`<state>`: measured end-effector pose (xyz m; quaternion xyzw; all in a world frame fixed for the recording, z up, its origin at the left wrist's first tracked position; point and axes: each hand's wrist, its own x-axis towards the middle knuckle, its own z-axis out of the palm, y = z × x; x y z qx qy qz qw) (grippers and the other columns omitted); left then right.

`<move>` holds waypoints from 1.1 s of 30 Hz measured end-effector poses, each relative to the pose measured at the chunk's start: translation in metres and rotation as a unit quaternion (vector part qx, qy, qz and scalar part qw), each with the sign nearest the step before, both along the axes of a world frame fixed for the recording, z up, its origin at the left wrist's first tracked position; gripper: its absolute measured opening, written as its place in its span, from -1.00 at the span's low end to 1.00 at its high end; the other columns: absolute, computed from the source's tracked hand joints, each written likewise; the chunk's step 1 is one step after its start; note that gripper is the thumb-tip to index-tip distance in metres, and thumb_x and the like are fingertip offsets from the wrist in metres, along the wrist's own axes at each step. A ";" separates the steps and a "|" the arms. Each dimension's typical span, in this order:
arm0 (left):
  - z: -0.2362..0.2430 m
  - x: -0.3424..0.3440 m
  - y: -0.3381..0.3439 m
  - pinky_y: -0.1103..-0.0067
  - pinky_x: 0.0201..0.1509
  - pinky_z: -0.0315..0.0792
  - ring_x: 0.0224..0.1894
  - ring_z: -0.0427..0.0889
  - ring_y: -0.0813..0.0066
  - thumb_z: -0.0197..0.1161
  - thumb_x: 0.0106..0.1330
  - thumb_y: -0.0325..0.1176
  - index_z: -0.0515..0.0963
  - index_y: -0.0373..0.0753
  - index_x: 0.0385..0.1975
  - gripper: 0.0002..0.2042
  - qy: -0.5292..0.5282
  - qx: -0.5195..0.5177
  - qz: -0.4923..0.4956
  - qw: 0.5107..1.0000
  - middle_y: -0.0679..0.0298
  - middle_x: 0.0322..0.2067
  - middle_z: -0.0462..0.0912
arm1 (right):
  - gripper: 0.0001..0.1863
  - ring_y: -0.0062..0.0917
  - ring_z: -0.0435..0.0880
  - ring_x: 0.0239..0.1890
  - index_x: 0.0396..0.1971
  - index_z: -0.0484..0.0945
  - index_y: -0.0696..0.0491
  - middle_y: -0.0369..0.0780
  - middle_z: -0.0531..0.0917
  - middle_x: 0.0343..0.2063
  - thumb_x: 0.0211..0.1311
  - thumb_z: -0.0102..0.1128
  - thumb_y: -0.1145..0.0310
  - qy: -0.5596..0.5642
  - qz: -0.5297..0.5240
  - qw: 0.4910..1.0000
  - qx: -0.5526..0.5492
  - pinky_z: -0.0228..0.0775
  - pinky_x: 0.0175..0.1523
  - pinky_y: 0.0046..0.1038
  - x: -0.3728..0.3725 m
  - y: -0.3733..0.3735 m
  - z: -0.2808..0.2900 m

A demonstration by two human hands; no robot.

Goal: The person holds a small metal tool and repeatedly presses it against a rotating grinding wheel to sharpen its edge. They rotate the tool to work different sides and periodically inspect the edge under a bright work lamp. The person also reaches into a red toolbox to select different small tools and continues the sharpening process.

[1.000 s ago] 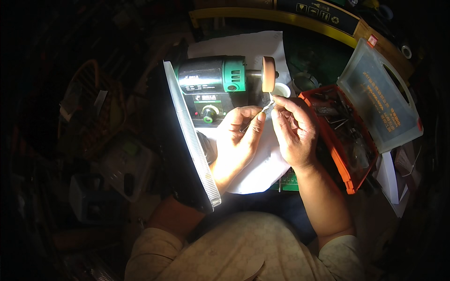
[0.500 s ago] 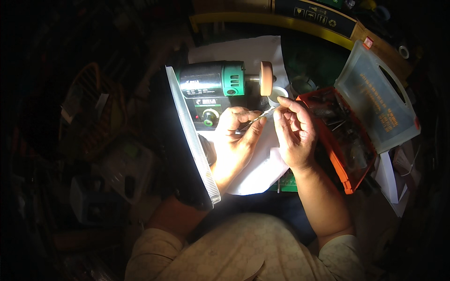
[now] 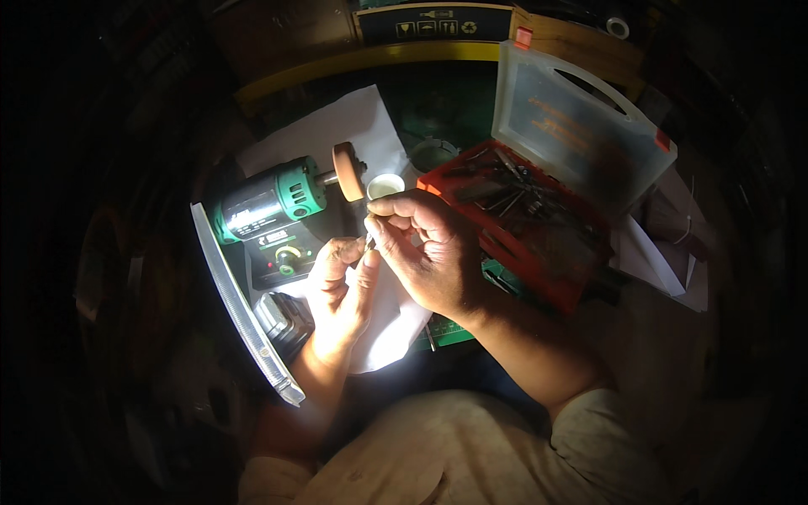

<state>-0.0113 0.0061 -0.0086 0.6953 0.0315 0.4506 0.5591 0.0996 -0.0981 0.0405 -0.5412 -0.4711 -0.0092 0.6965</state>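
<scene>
A green and black bench grinder (image 3: 269, 202) with a brown wheel (image 3: 346, 171) stands on white paper (image 3: 337, 135). My left hand (image 3: 341, 290) and my right hand (image 3: 425, 248) meet just in front of the wheel. Both pinch a thin metal tool (image 3: 369, 242) between their fingertips. What the tool is exactly cannot be made out. A small white cup (image 3: 385, 186) sits just behind my right hand's fingers.
An open red case (image 3: 539, 273) with several metal tools lies to the right, its clear lid (image 3: 572, 126) raised. A long lit lamp bar (image 3: 240, 307) runs along the left. A green cutting mat (image 3: 446, 330) shows under the paper. A cardboard box (image 3: 438, 21) stands behind.
The view has shifted, so the grinder now sits more to the left and tilted. Both hands have drawn slightly back from the wheel, still pinching the thin tool.
</scene>
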 end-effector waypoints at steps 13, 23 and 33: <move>-0.001 -0.004 0.003 0.60 -0.03 0.40 -0.22 0.53 0.48 0.38 0.28 -0.60 0.62 -0.37 -0.26 -0.90 0.004 0.064 0.006 0.998 0.22 -0.28 0.60 | -0.69 -0.24 0.69 -0.20 -0.08 0.62 0.22 -0.07 0.68 -0.22 0.14 0.38 0.57 -0.184 -0.088 0.979 -0.014 0.57 -0.09 -0.32 -0.003 -0.028 0.003; -0.010 -0.008 0.007 0.61 -0.02 0.37 -0.20 0.50 0.54 0.41 0.28 -0.53 0.61 -0.35 -0.23 -0.86 -0.015 0.001 -0.049 0.999 0.27 -0.25 0.54 | -0.59 -0.27 0.70 -0.24 0.02 0.57 0.25 -0.08 0.66 -0.20 0.15 0.38 0.46 -0.253 -0.129 0.958 -0.042 0.52 -0.15 -0.32 -0.007 -0.037 -0.001; 0.000 -0.008 0.006 0.53 -0.09 0.42 -0.25 0.55 0.42 0.42 0.16 -0.60 0.65 -0.32 -0.30 -0.86 0.021 0.167 0.020 0.985 0.18 -0.29 0.61 | -0.57 -0.22 0.70 -0.22 0.05 0.52 0.25 -0.04 0.67 -0.22 0.17 0.37 0.55 -0.162 -0.066 0.984 -0.047 0.57 -0.09 -0.29 -0.013 -0.050 -0.010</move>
